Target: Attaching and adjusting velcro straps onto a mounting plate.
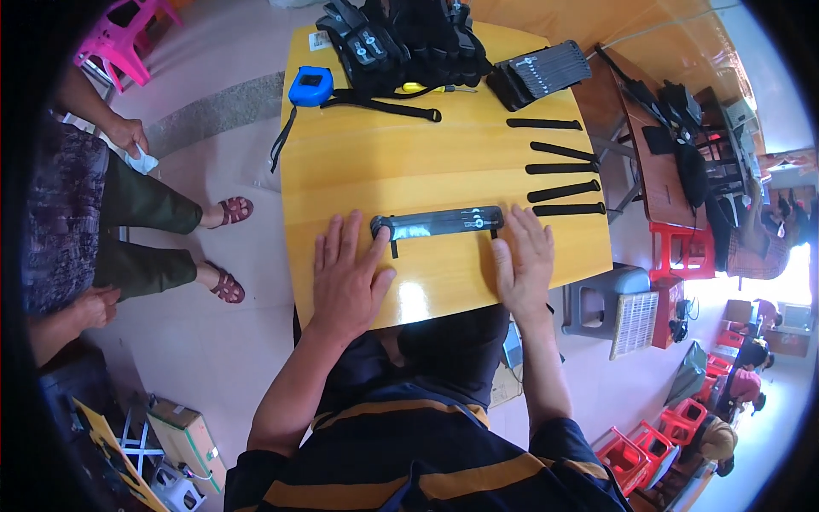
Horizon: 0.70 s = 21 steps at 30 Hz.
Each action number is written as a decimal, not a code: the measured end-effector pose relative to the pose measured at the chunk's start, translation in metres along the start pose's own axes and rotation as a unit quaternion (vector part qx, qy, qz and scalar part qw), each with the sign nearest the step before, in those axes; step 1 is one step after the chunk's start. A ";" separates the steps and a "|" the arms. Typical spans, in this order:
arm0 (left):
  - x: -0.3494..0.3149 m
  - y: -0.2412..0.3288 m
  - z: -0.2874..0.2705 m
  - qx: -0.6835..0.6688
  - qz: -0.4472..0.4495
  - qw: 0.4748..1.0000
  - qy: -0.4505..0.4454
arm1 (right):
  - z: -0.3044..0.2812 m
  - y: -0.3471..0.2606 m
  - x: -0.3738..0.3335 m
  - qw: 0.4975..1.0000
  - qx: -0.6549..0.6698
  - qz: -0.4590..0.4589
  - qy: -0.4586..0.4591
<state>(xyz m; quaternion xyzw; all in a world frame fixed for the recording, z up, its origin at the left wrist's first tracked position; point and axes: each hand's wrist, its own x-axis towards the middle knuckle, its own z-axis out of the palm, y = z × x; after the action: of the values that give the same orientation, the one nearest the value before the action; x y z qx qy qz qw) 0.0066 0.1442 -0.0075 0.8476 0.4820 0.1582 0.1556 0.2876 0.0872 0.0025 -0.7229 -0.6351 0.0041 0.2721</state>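
A long black strap bundle with a shiny surface (pixel 439 223) lies crosswise near the front of the yellow table. Short black tabs stick out from under it at both ends. My left hand (pixel 348 277) is open, fingers spread over the tabletop, its index fingertip touching the bundle's left end. At the other end, my right hand (pixel 527 260) is open too, with the thumb apart and the fingers beside the bundle. Neither hand grips anything. Farther right, several loose black straps (pixel 565 169) lie in a rough column.
At the table's back are a heap of black strapped gear (pixel 401 47), a stack of black straps (pixel 546 72), a blue tape measure (pixel 310 86) and a yellow screwdriver (pixel 424 87). A person (pixel 68 213) stands left. A grey stool (pixel 607 299) stands by the right edge.
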 end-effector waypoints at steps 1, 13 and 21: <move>0.000 0.000 0.000 0.005 0.001 1.000 -0.004 | 0.000 0.004 0.000 1.000 -0.001 0.002 -0.004; 0.000 0.000 -0.002 -0.008 -0.004 1.000 -0.020 | 0.009 0.007 0.022 0.992 0.114 0.043 0.030; 0.000 -0.002 0.003 -0.005 0.001 1.000 0.001 | 0.008 -0.016 0.044 0.993 0.073 -0.091 -0.025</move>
<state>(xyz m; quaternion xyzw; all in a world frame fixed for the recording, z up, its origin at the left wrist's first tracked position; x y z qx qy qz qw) 0.0062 0.1449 -0.0111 0.8471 0.4808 0.1611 0.1592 0.2788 0.1317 0.0173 -0.6402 -0.7029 0.0438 0.3070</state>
